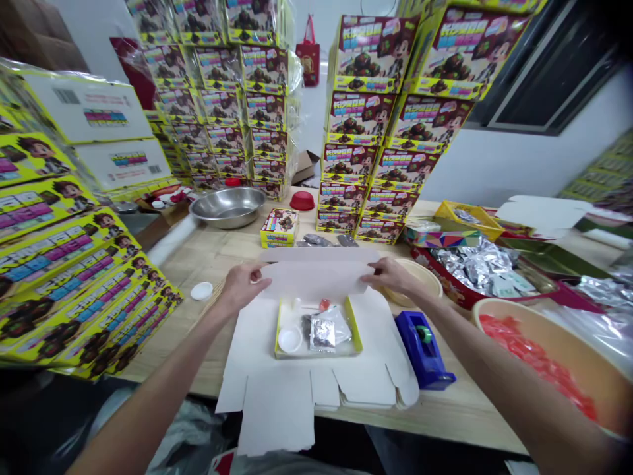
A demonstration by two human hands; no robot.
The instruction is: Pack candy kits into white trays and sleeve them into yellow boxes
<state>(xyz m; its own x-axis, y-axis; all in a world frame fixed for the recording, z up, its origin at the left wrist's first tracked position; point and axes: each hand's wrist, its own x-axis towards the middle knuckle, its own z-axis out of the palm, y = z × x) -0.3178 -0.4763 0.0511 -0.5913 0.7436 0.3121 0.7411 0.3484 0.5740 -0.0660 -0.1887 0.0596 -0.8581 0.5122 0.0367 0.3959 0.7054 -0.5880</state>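
A white cardboard flap is held up between my two hands. My left hand pinches its left end and my right hand pinches its right end. Below it, a shallow yellow-edged tray rests on flat white cardboard sheets. Inside the tray lie a round white lid or cup, a silver packet, a clear bag and a small red item.
A blue tape dispenser stands right of the cardboard. Farther right are a tub of red pieces and a tray of silver packets. A metal bowl and stacked boxes stand behind; more boxes lean at the left.
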